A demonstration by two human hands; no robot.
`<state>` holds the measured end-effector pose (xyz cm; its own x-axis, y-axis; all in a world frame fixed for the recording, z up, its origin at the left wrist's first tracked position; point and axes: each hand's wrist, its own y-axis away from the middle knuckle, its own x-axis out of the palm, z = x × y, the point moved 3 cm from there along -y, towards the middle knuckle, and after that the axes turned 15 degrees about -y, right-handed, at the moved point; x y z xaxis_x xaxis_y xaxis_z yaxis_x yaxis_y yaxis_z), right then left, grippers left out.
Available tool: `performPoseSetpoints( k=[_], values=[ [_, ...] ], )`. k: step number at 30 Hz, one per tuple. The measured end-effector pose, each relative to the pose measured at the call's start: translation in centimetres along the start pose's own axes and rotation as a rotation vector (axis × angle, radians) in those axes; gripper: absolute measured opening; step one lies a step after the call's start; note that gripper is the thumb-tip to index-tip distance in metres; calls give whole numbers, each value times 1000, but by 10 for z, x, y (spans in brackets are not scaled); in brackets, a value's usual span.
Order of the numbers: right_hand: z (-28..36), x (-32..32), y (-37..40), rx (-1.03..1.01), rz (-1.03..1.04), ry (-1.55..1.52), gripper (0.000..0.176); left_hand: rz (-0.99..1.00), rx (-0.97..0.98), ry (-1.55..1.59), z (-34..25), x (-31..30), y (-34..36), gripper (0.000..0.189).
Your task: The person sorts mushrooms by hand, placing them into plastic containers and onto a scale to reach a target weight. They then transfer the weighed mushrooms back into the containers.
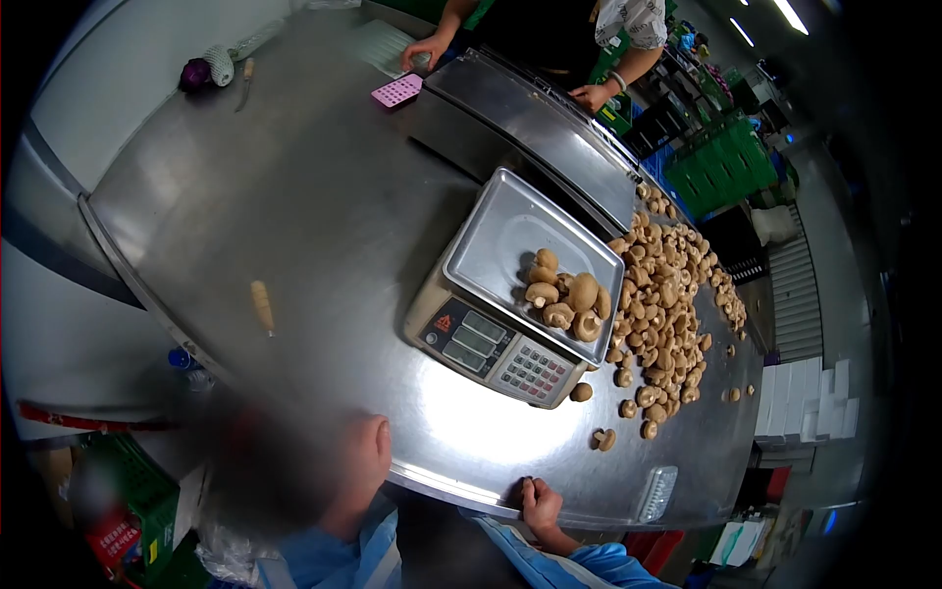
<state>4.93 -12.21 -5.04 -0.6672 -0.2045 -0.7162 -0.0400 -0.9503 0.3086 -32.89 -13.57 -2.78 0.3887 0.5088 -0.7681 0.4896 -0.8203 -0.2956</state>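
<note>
My left hand (368,452) is raised at the lower left, close to the camera; blur and a dark smear hide its fingers. At the table's front edge, my right hand (542,505) is closed with curled fingers, and what it holds, if anything, is hidden. Ahead stands a digital scale (471,344) with several brown mushrooms (583,292) on its steel tray (500,226). A large mushroom pile (662,304) lies right of it. One loose mushroom (604,439) and a clear plastic tray (657,493) are nearest to my right hand.
Across the steel table (294,196), a co-worker's hand (424,51) touches a pink perforated object (397,90) beside a steel machine (530,108). A knife (245,83), purple vegetable (195,75) and wooden-looking handle (262,306) lie left. Green crates (721,167) stand beyond.
</note>
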Motion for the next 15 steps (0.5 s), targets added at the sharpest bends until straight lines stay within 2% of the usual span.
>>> performPoseSetpoints(
  k=[4, 7, 10, 15],
  values=[
    [-1, 1, -1, -53, -28, -17, 30, -10, 0, 0, -1, 0, 0, 7],
    [-3, 2, 0, -79, -41, -29, 30, 104, -12, -6, 4, 3, 6, 16],
    [-2, 0, -1, -67, -30, -32, 29, -29, 8, 2, 0, 3, 2, 15],
    [0, -2, -1, -22, 14, 5, 28, -20, -14, 8, -3, 3, 3, 16]
  ],
)
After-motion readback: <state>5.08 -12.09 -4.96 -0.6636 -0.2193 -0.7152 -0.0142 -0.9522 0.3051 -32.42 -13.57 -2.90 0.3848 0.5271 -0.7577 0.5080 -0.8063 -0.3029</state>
